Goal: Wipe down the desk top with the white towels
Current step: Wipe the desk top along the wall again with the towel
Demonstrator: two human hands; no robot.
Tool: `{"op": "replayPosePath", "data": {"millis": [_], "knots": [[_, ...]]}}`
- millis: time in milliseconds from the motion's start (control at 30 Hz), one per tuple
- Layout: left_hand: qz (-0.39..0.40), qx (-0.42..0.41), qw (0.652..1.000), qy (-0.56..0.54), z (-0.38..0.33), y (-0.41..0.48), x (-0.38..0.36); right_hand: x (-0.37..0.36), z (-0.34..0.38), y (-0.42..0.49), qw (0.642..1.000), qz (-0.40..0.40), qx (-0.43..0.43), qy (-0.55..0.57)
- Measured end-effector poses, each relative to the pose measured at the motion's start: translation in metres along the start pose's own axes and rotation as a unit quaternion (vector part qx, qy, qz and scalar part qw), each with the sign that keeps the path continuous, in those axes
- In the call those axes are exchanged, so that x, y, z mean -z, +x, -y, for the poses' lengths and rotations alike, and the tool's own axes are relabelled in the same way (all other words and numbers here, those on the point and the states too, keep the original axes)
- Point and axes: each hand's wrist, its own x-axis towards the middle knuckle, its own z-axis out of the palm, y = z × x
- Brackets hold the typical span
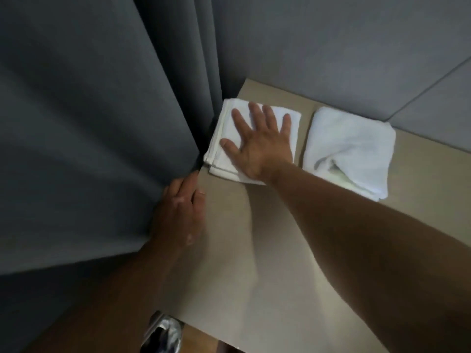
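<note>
Here, at the far-left corner of the beige desk top [280,289]: a folded white towel [219,151], lying flat, its left edge right at the desk's edge and just beside the grey curtain [89,123]. Pressed palm-down on that towel, the right hand [257,143], fingers straight and spread, thumb out to the left, nothing gripped; bare forearm stretched across the desk from the near right.

Just right of it, past a narrow strip of bare surface: a second white towel [349,149], more loosely folded, one fold gaping on its near side, its far corner close to the grey wall panel [331,47].

Nearer, on the desk's left edge: the left hand [181,215], somewhat blurred, fingers extended and held together, pointing away, resting against the curtain folds and the rim of the desk, nothing held.

Behind the desk, more grey panelling, with a seam slanting across the far right.

Below the near edge, something shiny and metallic [163,332], too blurred to name, beside a strip of wood-toned floor [201,337].
</note>
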Motion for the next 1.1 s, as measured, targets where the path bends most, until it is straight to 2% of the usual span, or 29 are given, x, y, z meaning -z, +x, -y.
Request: {"op": "replayPosePath", "data": {"millis": [67,133,233,300,433,500,733,1100], "knots": [[0.034,0.043,0.998,-0.008,-0.002,-0.001,0.006,-0.007,0.009,-0.035,1.0,0.004,0.025,0.013],[0.026,0.083,0.996,0.014,-0.001,-0.011,0.012,-0.012,0.014,-0.066,0.999,0.013,0.042,0.018],[0.041,0.071,0.993,0.08,0.0,-0.046,0.016,-0.017,0.016,-0.117,0.997,0.033,0.074,0.016],[0.063,0.097,0.987,0.11,0.002,-0.064,0.02,-0.022,0.013,-0.157,0.994,0.047,0.097,0.012],[0.076,0.21,0.974,0.042,-0.006,-0.077,0.022,-0.032,0.002,-0.228,0.99,0.064,0.125,0.023],[0.076,0.21,0.974,0.04,-0.012,-0.078,0.024,-0.035,-0.002,-0.238,0.991,0.059,0.122,0.024],[0.054,0.189,0.977,0.086,-0.007,-0.074,0.021,-0.029,0.0,-0.2,0.991,0.06,0.117,0.024],[0.06,0.192,0.976,0.087,0.001,-0.07,0.018,-0.002,0.001,-0.006,1.0,-0.001,0.003,0.029]]}}
